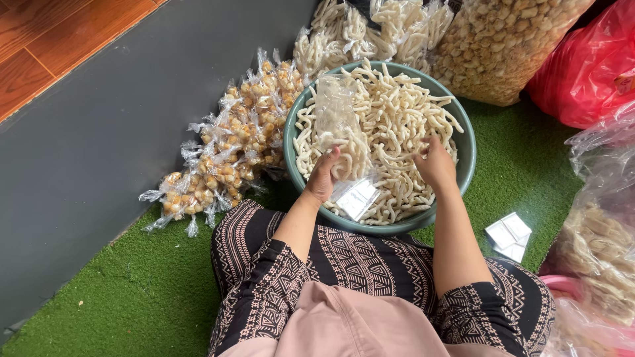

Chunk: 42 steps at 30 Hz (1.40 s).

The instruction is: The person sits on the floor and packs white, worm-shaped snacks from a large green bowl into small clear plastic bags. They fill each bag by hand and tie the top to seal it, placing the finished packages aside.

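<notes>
Clear bag (338, 125) in left hand (324, 177) grip (upright); right hand (435, 165) on crackers (397, 112).

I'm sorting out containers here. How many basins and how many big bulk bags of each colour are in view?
Green basin holding the pale curly snacks: 1
Big clear bulk bags, top one and right one: 2
Red bag: 1
Total: 4
The small tied packets at left are too many to count. The left hand holds a small clear bag over the basin.

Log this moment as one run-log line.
left hand: holds clear bag | right hand: in cracker sticks | green basin: on green turf
</notes>
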Tool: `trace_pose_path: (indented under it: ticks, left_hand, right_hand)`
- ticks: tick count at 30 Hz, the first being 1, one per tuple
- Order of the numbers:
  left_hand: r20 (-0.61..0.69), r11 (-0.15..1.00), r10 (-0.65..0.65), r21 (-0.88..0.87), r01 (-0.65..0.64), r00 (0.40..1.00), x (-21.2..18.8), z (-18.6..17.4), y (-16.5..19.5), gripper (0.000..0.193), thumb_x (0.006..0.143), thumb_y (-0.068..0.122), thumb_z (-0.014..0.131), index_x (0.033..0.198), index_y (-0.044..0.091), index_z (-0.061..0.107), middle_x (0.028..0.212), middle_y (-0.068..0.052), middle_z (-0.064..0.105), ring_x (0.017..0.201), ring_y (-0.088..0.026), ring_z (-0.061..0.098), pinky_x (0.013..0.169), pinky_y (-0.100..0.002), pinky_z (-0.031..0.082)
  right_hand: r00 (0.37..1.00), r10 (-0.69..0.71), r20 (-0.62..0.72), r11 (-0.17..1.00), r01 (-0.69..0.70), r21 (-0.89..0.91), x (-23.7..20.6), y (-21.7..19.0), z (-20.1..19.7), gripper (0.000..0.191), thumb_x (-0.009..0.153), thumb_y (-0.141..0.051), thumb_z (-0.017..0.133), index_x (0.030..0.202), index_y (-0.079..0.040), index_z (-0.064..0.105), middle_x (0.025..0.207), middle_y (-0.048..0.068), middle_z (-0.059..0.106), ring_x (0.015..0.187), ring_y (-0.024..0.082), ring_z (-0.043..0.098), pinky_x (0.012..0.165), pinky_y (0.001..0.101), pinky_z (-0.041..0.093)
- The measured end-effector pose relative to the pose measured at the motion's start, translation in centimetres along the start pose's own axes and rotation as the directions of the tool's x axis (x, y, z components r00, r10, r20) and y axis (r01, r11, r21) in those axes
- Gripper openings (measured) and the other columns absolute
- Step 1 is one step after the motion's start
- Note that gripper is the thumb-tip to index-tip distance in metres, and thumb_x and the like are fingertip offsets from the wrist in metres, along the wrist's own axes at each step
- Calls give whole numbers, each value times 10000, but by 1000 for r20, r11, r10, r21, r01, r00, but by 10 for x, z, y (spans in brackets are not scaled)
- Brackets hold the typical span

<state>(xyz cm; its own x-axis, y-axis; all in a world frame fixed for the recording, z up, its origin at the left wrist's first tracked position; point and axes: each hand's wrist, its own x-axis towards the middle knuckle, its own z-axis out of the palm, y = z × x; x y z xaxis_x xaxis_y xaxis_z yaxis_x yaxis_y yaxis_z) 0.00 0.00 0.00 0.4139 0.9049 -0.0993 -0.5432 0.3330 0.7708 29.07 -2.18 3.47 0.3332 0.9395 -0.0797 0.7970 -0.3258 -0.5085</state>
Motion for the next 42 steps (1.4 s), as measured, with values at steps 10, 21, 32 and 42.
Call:
trace_pose_path:
  ticks: [10,21,32,42]
  left_hand:
    - [7,999,32,-24,-32,999,0,1,-1,699,910,562,702,1364,41,594,1210,-77,679,1124,-173,635,985,-322,501]
    - [13,999,18,-32,-17,1000,1,0,-3,713,898,561,705,1383,54,579,1240,-76,670,1146,-179,628,1001,-327,493]
    - [5,998,15,-65,-14,1000,2,-3,-7,765,898,602,680,1424,61,557,1301,-81,653,1206,-192,614,1057,-340,472]
    - [14,995,-11,-94,12,1000,4,-4,-10,805,888,651,659,1428,63,548,1314,-88,651,1210,-206,621,1064,-354,482]
  right_hand:
    - [929,139,342,824,84,-561,-12,-19,12,274,822,-296,729,1025,-134,815,1066,98,774,977,284,737,817,421,594]
    - [913,142,381,822,106,-560,-15,-27,14,306,807,-323,722,1042,-149,814,1071,80,765,991,279,727,822,411,583]
    - [912,35,408,962,80,-262,-10,-21,-13,334,830,-154,723,1164,-160,736,1053,85,778,926,220,729,822,384,581]
    - [875,-20,484,916,210,-342,-18,-27,14,530,853,-45,607,1306,-307,688,1257,92,715,1129,266,677,979,413,524]
